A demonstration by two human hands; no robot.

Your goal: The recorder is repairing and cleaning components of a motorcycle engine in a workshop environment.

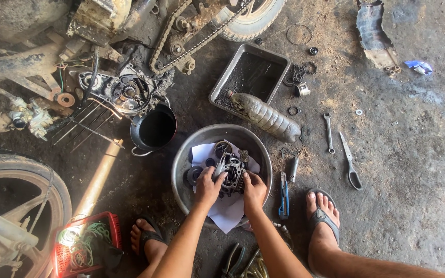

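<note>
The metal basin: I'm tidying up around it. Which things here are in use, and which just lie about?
In use: left hand and right hand on the engine part, paper, metal basin.

Lying about: plastic bottle, tray, wrench, scissors, black pot.

Seen from above, squatting on a stained concrete floor [418, 170]. Left hand [208, 186] and right hand [254, 189] both gripping a grimy grey metal engine part [230, 169], held over white paper [227, 211] inside a round dented metal basin [181, 170]. Just beside the basin, a black pot of dark oil [154, 129] and a dirty ribbed plastic bottle [264, 117] leaning on a rectangular grey tray [248, 72]. Further right, a small open-ended spanner [328, 133] and a blue-handled utility knife [284, 196]. Lower left, a red plastic basket [86, 246].
</note>
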